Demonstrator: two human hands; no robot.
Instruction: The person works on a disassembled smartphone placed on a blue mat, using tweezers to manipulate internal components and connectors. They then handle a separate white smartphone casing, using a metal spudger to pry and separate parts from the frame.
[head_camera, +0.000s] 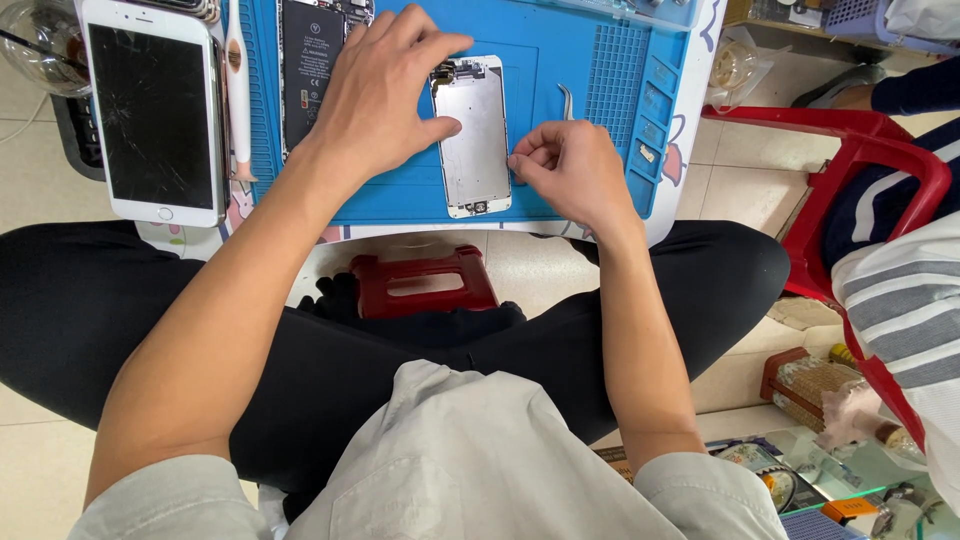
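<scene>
A detached phone screen panel (474, 140) lies back side up, silver, in the middle of a blue work mat (590, 60). My left hand (375, 90) rests on the panel's left edge and top corner, fingers spread, pressing it down. My right hand (570, 170) is at the panel's right edge, thumb and forefinger pinched together against it; whether they hold a small part is too small to tell. Metal tweezers (567, 100) lie on the mat just above my right hand.
An opened phone body (310, 60) with a black battery lies on the mat's left. A white phone with a cracked screen (155, 115) sits further left, next to a white tool (238, 90). A red plastic stool (425, 280) stands below; a person in striped clothing (900, 290) sits at right.
</scene>
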